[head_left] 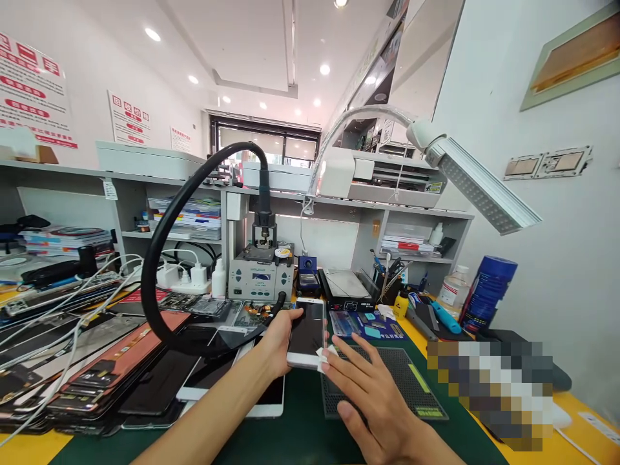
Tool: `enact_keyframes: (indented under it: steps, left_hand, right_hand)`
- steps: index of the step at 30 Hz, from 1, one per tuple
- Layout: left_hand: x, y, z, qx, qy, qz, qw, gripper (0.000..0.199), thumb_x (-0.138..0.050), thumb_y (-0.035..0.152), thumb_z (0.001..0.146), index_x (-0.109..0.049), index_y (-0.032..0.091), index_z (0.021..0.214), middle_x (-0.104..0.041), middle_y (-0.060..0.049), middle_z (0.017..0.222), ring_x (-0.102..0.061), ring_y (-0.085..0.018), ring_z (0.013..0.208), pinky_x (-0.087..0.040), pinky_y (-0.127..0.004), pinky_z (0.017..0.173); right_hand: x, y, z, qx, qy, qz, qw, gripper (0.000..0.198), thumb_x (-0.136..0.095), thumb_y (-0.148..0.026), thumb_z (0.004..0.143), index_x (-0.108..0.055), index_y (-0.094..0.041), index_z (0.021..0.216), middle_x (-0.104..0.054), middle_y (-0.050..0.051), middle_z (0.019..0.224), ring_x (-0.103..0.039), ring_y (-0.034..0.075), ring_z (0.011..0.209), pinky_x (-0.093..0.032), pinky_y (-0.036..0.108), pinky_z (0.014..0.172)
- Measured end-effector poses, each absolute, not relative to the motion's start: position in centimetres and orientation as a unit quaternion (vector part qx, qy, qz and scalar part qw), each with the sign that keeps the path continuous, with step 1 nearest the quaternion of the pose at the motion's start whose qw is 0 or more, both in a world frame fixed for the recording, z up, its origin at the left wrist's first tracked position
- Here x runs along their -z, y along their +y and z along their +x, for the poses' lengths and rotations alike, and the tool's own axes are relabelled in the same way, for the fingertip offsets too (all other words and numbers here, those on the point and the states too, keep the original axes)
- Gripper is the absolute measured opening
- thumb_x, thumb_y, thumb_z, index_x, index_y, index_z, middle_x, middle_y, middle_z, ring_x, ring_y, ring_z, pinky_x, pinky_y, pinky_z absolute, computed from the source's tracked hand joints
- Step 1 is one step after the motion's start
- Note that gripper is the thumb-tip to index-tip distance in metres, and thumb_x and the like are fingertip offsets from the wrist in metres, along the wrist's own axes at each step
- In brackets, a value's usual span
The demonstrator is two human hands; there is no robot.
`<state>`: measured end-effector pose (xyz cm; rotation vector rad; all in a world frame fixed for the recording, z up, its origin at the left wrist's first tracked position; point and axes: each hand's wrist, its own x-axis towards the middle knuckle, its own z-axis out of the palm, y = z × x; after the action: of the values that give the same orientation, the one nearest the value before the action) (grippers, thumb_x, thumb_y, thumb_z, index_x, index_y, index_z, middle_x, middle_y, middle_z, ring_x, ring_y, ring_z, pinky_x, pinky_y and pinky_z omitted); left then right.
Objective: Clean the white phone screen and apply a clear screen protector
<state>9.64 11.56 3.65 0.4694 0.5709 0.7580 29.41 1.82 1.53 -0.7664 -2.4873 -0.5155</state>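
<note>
My left hand (281,339) grips a smartphone (308,329) by its left side, with the thumb along the edge. The phone has a white frame and a dark screen, tilted to face me. Beside its lower right edge is my right hand (371,391), fingers stretched and spread, thumb apart. A small crumpled white piece (325,356), perhaps tissue or film, lies at its fingertips against the phone's edge; whether the fingers pinch it is unclear. Under the right hand lies a dark gridded work mat (404,374). White phones (268,410) lie beneath my left forearm.
A stack of phone parts (116,361) and white cables fill the left side. A thick black hose (157,258) arches beside a grey soldering station (259,281). At right stand a tool holder (390,284), a bottle (454,290) and blue cans (489,290). A lamp (484,184) hangs above.
</note>
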Motion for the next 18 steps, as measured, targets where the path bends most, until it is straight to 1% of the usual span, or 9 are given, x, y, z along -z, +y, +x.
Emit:
enact_keyframes:
  steps: [3, 6, 9, 14, 18]
  left_hand:
    - [-3.6, 11.6, 9.8, -0.356, 0.271, 0.218, 0.867, 0.037, -0.037, 0.037, 0.096, -0.060, 0.009, 0.104, -0.071, -0.013, 0.076, -0.069, -0.025, 0.059, -0.053, -0.035, 0.057]
    - [-3.7, 11.5, 10.0, -0.358, 0.259, 0.213, 0.871, 0.040, -0.033, 0.039, 0.096, -0.060, 0.009, 0.100, -0.071, -0.014, 0.077, -0.068, -0.025, 0.060, -0.051, -0.033, 0.055]
    - [-3.8, 11.1, 10.1, -0.367, 0.237, 0.214, 0.874, 0.042, -0.034, 0.042, 0.096, -0.061, 0.011, 0.096, -0.071, -0.014, 0.080, -0.068, -0.025, 0.064, -0.050, -0.031, 0.055]
    - [-3.9, 10.6, 10.2, -0.376, 0.206, 0.213, 0.878, 0.056, -0.031, 0.058, 0.094, -0.062, 0.012, 0.097, -0.071, -0.013, 0.084, -0.068, -0.027, 0.069, -0.052, -0.036, 0.063]
    - [-3.8, 10.5, 10.2, -0.374, 0.188, 0.213, 0.883, 0.064, -0.030, 0.066, 0.092, -0.062, 0.012, 0.100, -0.071, -0.014, 0.087, -0.068, -0.027, 0.071, -0.052, -0.038, 0.068]
  right_hand:
    - [-1.3, 1.9, 29.1, 0.193, -0.912, -0.281, 0.228, 0.058, -0.047, -0.024, 0.089, -0.041, -0.008, 0.145, -0.050, 0.017, 0.143, -0.029, 0.035, 0.142, -0.021, 0.062, 0.115]
    - [-1.1, 2.0, 28.7, 0.188, -0.916, -0.277, 0.221, 0.057, -0.047, -0.026, 0.091, -0.042, -0.010, 0.145, -0.051, 0.015, 0.143, -0.031, 0.035, 0.142, -0.021, 0.062, 0.115]
    - [-1.1, 2.0, 28.2, 0.179, -0.924, -0.267, 0.209, 0.058, -0.047, -0.027, 0.091, -0.040, -0.010, 0.146, -0.049, 0.014, 0.145, -0.030, 0.036, 0.142, -0.021, 0.063, 0.114]
    - [-1.3, 2.1, 27.3, 0.161, -0.932, -0.269, 0.179, 0.062, -0.046, -0.028, 0.093, -0.032, -0.011, 0.151, -0.041, 0.013, 0.150, -0.025, 0.035, 0.144, -0.018, 0.061, 0.116]
    - [-1.4, 2.1, 26.9, 0.143, -0.935, -0.271, 0.176, 0.065, -0.047, -0.029, 0.092, -0.029, -0.012, 0.152, -0.038, 0.012, 0.152, -0.022, 0.035, 0.145, -0.016, 0.061, 0.116]
